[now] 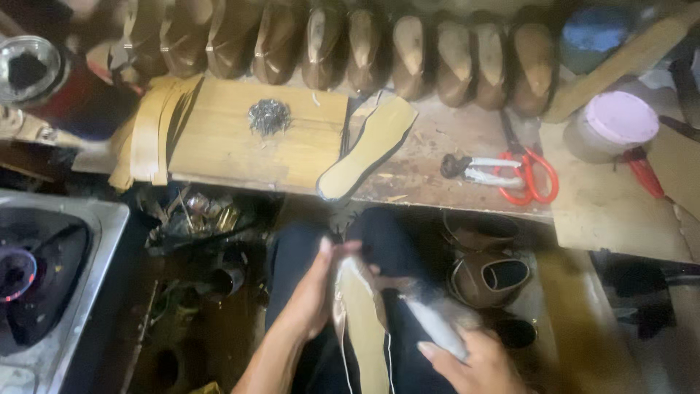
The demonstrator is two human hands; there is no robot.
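The left hand (315, 292) closes its fingers round the upper edge of a shoe on a last (364, 321), sole side up, over the person's lap; the right hand (477, 361) grips a blurred grey tool (437, 325) whose tip touches the shoe; on the workbench (437, 138) above lie a loose insole (368, 146), a heap of tacks (269, 117) and red-handled scissors (529, 175).

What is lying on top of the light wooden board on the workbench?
On the wooden board lies a small heap of metal tacks. A loose sole overlaps its right edge, covering that corner.
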